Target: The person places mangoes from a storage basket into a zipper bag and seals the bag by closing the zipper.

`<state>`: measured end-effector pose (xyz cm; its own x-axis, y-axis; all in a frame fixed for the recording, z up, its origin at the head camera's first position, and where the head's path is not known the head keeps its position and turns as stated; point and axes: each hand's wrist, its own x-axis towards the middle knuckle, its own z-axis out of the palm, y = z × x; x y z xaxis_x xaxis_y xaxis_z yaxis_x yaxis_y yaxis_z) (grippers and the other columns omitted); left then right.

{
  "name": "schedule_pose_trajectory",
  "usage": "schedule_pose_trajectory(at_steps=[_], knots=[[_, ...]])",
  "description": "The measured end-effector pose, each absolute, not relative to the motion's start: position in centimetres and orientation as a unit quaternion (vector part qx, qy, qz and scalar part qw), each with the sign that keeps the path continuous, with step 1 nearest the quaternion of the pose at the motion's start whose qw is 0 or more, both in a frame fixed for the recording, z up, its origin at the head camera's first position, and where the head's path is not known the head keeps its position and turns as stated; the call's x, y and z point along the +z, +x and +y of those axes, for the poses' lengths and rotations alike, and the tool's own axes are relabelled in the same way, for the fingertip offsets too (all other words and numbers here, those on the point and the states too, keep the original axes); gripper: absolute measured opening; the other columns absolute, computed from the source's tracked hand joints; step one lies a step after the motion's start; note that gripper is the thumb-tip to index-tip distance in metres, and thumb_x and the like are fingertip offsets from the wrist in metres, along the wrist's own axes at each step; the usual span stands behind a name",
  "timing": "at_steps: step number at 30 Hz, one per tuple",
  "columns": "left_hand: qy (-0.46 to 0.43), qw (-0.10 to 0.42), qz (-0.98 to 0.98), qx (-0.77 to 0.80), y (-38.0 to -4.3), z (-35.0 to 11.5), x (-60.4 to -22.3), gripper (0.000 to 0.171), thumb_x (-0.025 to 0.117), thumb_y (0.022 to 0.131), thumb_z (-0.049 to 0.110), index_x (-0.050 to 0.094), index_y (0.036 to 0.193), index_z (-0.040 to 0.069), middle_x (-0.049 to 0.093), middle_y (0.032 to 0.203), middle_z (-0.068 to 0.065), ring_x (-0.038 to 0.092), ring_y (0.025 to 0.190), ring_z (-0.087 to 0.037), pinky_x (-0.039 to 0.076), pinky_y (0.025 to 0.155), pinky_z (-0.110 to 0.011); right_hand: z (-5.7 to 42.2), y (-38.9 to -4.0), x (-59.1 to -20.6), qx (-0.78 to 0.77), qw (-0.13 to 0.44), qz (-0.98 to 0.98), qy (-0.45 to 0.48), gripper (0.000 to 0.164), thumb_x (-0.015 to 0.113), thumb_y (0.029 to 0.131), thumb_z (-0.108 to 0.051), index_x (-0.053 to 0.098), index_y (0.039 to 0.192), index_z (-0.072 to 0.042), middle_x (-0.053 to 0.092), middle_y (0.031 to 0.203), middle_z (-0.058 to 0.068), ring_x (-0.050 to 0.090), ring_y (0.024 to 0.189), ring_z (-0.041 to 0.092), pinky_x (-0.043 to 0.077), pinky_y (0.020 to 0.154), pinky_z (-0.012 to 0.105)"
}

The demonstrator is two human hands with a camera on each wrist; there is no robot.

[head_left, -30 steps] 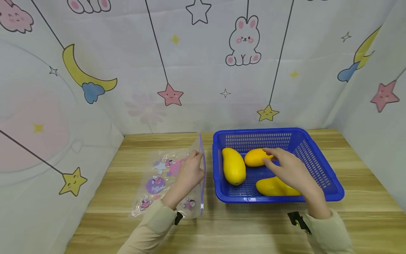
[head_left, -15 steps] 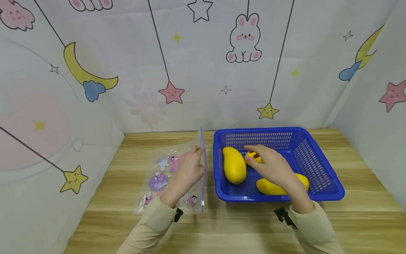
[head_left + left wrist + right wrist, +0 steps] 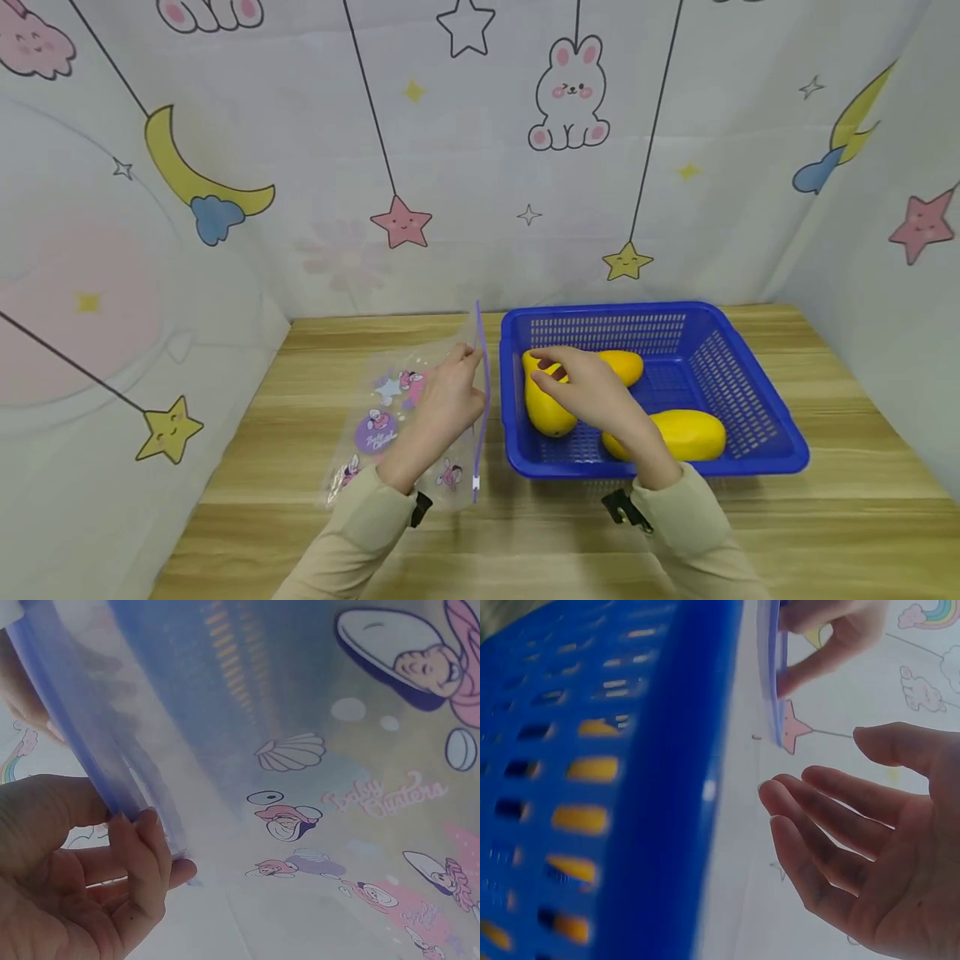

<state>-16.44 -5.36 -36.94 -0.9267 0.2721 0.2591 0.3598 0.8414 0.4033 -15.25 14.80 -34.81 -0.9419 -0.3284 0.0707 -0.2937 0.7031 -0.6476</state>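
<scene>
My left hand (image 3: 447, 398) pinches the purple zip edge of a clear printed zip bag (image 3: 375, 433), lifting that edge off the table. In the left wrist view, thumb and fingers hold the purple zip strip (image 3: 124, 772). Over the left part of a blue plastic basket (image 3: 757, 392), my right hand (image 3: 588, 383) hovers with fingers loosely bent. The right wrist view shows that hand (image 3: 870, 840) holding nothing. Beneath it lies a yellow mango (image 3: 550, 417), partly hidden. A second mango (image 3: 624, 364) lies behind the hand, a third mango (image 3: 690, 435) nearer the basket's front.
Basket and bag rest on a wood-grain table (image 3: 555, 542). Behind it hangs a white cloth (image 3: 480, 167) printed with stars and a rabbit, which also runs along both sides. The basket's front rim (image 3: 660, 469) stands between the right forearm and the table.
My right hand has moved left across the basket, from over the back mango to over the left mango. The left hand keeps its pinch on the bag with little movement.
</scene>
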Motion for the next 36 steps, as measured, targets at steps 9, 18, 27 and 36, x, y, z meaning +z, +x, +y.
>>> schedule_pose_trajectory(at_steps=[9,18,27,36], knots=[[-0.161,0.105,-0.957,-0.219,-16.2,-5.2,-36.3,0.051,0.062,0.073,-0.008,0.06,0.124,-0.006,0.061,0.114,-0.016,0.045,0.053,-0.016,0.033,0.041,-0.019,11.7,-15.5,-34.2,-0.358,0.024,0.916,-0.179,0.044,0.059,0.095,-0.026,0.055,0.135,-0.009,0.069,0.116,0.008,0.066,0.096,0.02,0.056,0.08,0.035],[-0.16,0.123,-0.96,-0.194,-16.1,-5.0,-35.5,0.052,0.063,0.073,-0.008,0.06,0.124,-0.006,0.06,0.116,-0.015,0.042,0.052,-0.014,0.031,0.041,-0.019,9.9,-16.0,-34.2,-0.39,0.033,0.907,-0.157,0.05,0.06,0.093,-0.024,0.05,0.138,-0.005,0.071,0.108,0.01,0.067,0.081,0.016,0.054,0.066,0.025],[-0.175,0.142,-0.958,-0.176,-16.0,-4.8,-35.1,0.048,0.061,0.072,-0.011,0.061,0.12,-0.006,0.06,0.106,-0.013,0.038,0.049,-0.014,0.027,0.038,-0.018,9.0,-16.2,-34.1,-0.364,0.021,0.918,-0.157,0.042,0.057,0.094,-0.021,0.057,0.133,-0.004,0.073,0.105,0.01,0.051,0.053,0.01,0.04,0.05,0.022],[-0.189,0.143,-0.956,-0.175,-16.0,-4.5,-34.5,0.047,0.062,0.073,-0.011,0.061,0.12,-0.007,0.06,0.105,-0.016,0.041,0.052,-0.015,0.03,0.04,-0.019,8.6,-16.5,-34.4,-0.356,0.008,0.922,-0.152,0.046,0.059,0.093,-0.016,0.052,0.136,-0.003,0.073,0.099,0.01,0.042,0.044,0.01,0.034,0.045,0.021]])
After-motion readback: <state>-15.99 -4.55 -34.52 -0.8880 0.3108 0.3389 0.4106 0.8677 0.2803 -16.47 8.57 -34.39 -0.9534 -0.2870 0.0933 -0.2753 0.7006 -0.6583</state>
